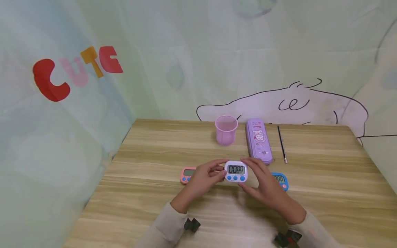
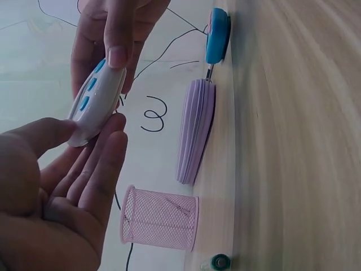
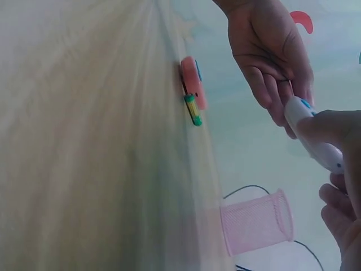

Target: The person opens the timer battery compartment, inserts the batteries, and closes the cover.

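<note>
A white digital timer (image 1: 235,172) with blue buttons is held up above the table, its display showing zeros. My left hand (image 1: 201,179) pinches the left end of it between thumb and fingers. From the other side my right hand (image 1: 268,187) grips the right end, thumb below and fingers at the top edge in the head view. A pink timer (image 1: 187,175) lies behind my left hand, which partly covers it. Beyond my right hand sits a blue timer (image 1: 281,180), also partly hidden.
At the back of the wooden table (image 1: 149,148) stand a pink mesh cup (image 1: 226,132) and a purple pencil case (image 1: 259,141). A black pencil (image 1: 282,144) lies right of the case. Next to the pink timer, a green-and-yellow battery (image 3: 193,109) shows in the right wrist view.
</note>
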A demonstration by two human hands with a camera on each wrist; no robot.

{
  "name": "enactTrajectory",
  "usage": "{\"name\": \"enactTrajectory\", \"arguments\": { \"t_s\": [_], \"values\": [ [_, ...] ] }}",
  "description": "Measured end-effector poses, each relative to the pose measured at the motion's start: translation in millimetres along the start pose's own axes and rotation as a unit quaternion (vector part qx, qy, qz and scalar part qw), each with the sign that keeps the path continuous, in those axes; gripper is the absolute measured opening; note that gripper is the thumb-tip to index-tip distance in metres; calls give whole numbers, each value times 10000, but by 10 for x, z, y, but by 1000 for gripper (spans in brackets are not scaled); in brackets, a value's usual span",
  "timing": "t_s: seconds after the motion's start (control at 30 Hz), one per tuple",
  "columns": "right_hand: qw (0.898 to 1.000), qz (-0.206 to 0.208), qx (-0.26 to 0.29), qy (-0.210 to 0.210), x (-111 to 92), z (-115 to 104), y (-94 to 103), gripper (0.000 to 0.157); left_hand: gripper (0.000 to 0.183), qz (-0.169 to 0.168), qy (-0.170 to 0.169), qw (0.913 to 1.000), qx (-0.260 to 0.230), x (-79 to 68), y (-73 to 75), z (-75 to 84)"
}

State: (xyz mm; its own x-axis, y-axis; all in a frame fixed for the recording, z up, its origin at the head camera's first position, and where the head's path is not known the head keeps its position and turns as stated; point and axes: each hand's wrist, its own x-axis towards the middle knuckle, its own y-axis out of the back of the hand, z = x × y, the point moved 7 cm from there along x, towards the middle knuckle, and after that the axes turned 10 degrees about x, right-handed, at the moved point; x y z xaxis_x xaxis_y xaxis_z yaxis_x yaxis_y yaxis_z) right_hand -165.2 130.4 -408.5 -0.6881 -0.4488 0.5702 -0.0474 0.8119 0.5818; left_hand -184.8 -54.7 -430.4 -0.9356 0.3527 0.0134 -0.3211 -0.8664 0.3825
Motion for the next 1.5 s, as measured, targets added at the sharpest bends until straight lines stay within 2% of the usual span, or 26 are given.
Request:
{"name": "enactTrajectory", "arguments": {
  "t_s": [0.23,0.4,0.5,0.57,0.63,0.77,0.83,1.0,1.13,1.3,1.4,1.5],
  "values": [
    [9967,-311,-708,253,40,-43,14,75,37,-253,-98,9994,222,-42,27,38],
    [9929,-514,-1016,344,80,-63,1,72,37,-495,-255,9961,690,-58,48,80],
    [9919,-606,-1055,375,98,-75,-16,69,41,-798,-414,9912,975,-74,53,106],
    [9915,-671,-1047,372,118,-84,-29,68,44,-1012,-539,9855,1252,-95,79,129],
    [9916,-711,-1019,350,148,-89,-41,67,46,-1071,-634,9764,1764,-118,147,152],
    [9918,-747,-999,276,206,-82,-51,66,52,-865,-635,9514,2886,-126,344,164],
    [9916,-775,-1017,201,212,-62,-56,65,57,-786,-570,9440,3153,-122,431,146],
    [9902,-888,-1068,-119,178,33,-70,65,71,-740,-347,9388,3348,-127,595,62],
    [9891,-1012,-1022,-311,152,94,-94,65,79,-825,-151,9366,3404,-151,680,-26],
    [9874,-1133,-994,-485,122,143,-138,64,81,-1015,167,9391,3280,-179,792,-205],
    [9861,-1172,-998,-632,100,183,-164,64,82,-1068,199,9379,3293,-188,860,-286],
    [9833,-1200,-1102,-806,74,223,-184,64,81,-1125,70,9343,3381,-195,884,-325]
  ]
}}
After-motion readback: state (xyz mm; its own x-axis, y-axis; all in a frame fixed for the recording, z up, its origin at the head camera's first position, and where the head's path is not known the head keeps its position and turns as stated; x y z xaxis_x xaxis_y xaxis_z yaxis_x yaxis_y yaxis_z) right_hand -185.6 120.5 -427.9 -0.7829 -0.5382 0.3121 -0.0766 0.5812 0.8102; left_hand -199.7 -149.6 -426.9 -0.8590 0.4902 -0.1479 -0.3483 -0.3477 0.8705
